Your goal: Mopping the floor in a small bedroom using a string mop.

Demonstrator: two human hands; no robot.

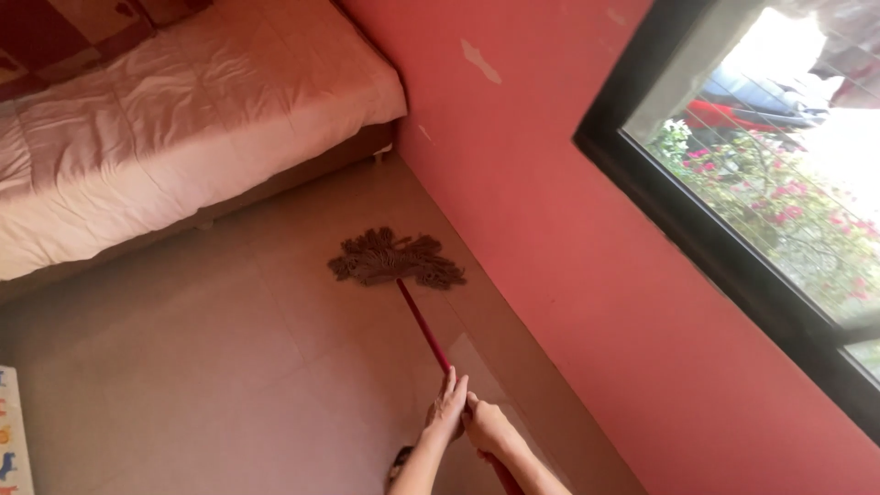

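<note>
Nearest to me, I see both hands wrapped around the red mop handle (pixel 423 326), low in the frame and close to the red wall (pixel 587 238). The left hand (pixel 448 408) grips the handle higher up, fingers curled over it, and the right hand (pixel 489 428) is closed on it just below, the two hands touching each other. The end of the handle shows beneath the right hand, on the side away from the mop head. Just left of my forearms, farther from the wall, a small dark thing sits at the frame's lower edge; I cannot tell what it is. From the hands the handle runs up and away, slanting alongside the wall, to the brown stringy mop head (pixel 394 258), which lies spread flat on the tiled floor (pixel 202 367), near the wall's foot but not touching it. Well away from the wall, at the left edge, a strip of a pale mat with coloured figures (pixel 13 440) shows. Beyond the mop head, a bed (pixel 174 119) with a pale rumpled sheet stands with its end against the wall. In the wall itself, a black-framed window (pixel 733 266) shows flowering bushes outside.
</note>
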